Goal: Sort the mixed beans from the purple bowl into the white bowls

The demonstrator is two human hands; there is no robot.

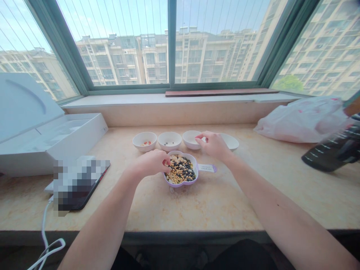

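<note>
Well, beans (pixel 184 168) fill the dish (pixel 183 184) on our mottled table (pixel 197 210) below the window (pixel 171 48); our left hand (pixel 153 162) touches them, our right hand (pixel 216 145) hovers at a bowl (pixel 188 141); whether the fingers pinch anything, we cannot tell.

We see a wavy purple dish (pixel 181 185), white inside, sitting flat and filled with mixed beans (pixel 183 171): black, yellow, green and pale. Its handle (pixel 206 168) points right. Just behind it, we see four round white bowls (pixel 189 146) in a row. The far left bowl (pixel 144 147) has some red and pale bits (pixel 146 143). The next bowl (pixel 169 147) has a few dark bits (pixel 168 144). We can't see all of the other two.
</note>
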